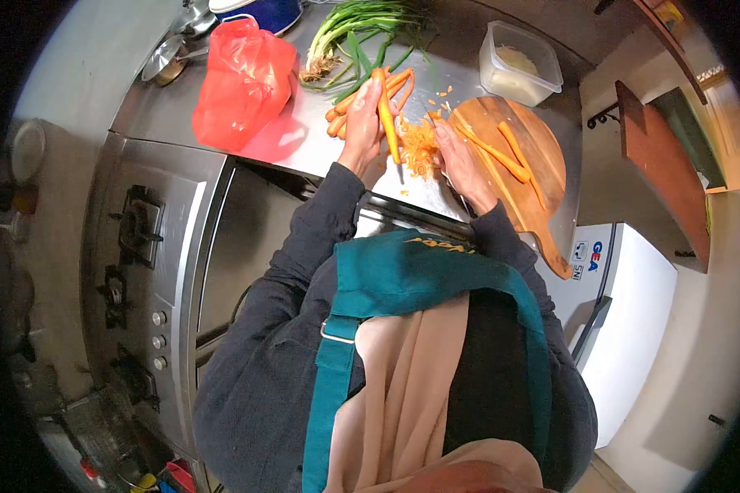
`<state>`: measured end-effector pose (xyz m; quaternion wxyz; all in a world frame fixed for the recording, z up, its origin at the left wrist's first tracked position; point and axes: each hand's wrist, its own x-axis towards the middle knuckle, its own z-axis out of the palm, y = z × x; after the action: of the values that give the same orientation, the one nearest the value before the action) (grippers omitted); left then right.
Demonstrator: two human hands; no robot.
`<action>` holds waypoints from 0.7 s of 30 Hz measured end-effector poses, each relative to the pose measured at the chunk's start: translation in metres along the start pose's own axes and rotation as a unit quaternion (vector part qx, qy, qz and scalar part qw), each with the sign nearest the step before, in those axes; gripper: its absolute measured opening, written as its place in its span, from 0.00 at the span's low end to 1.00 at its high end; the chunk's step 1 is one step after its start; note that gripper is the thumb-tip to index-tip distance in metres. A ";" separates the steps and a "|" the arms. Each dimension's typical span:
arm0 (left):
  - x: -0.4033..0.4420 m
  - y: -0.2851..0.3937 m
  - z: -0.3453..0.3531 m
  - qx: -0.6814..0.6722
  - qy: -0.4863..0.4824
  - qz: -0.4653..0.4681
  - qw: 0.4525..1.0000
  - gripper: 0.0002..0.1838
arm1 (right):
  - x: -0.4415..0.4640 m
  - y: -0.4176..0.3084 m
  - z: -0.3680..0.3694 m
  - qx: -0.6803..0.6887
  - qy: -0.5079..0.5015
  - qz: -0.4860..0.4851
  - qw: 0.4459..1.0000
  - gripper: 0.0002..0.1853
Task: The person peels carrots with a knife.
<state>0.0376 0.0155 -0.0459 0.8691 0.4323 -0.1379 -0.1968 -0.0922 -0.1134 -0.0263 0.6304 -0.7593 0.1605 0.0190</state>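
Observation:
My left hand point(363, 123) is closed around a carrot point(386, 119), which points down toward the counter's front edge. Behind that hand lie several more carrots point(337, 115), partly covered by it. Orange peelings point(419, 152) are heaped on the counter between my hands. My right hand point(462, 164) is beside the peelings, at the left edge of a round wooden cutting board point(543, 148). Its fingers are curled together, and what they hold, if anything, is hidden. On the board lie peeled carrots point(501, 158).
A bunch of green onions point(358, 33) lies at the back. Left of it stand a red plastic bag point(245, 86) and a steel pan point(166, 62). A clear plastic container point(520, 66) with pale contents is at back right. The stove point(148, 246) is at left.

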 end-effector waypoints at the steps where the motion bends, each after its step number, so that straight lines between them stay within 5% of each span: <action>1: -0.002 0.003 0.006 -0.061 0.005 0.003 0.998 0.16 | 0.004 0.009 0.002 -0.079 0.060 -0.165 0.981 0.23; 3: 0.001 0.005 0.006 -0.104 0.016 -0.029 0.994 0.15 | 0.004 0.012 0.001 -0.159 0.117 -0.322 0.926 0.23; 6: 0.007 0.004 0.011 -0.153 0.026 -0.079 0.985 0.16 | -0.012 -0.003 0.000 -0.205 0.056 -0.382 0.899 0.23; 9: 0.002 0.011 0.019 -0.115 0.006 -0.091 0.989 0.16 | -0.029 -0.020 0.009 -0.241 0.016 -0.273 0.931 0.22; 21: 0.008 0.012 0.030 -0.076 -0.003 -0.105 0.992 0.16 | -0.015 -0.020 0.023 -0.222 0.092 -0.313 0.919 0.21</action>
<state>0.0350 -0.0028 -0.0178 0.8733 0.3767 -0.0790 -0.2986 -0.0970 -0.0846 -0.0082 0.4019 -0.8895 -0.0367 -0.2143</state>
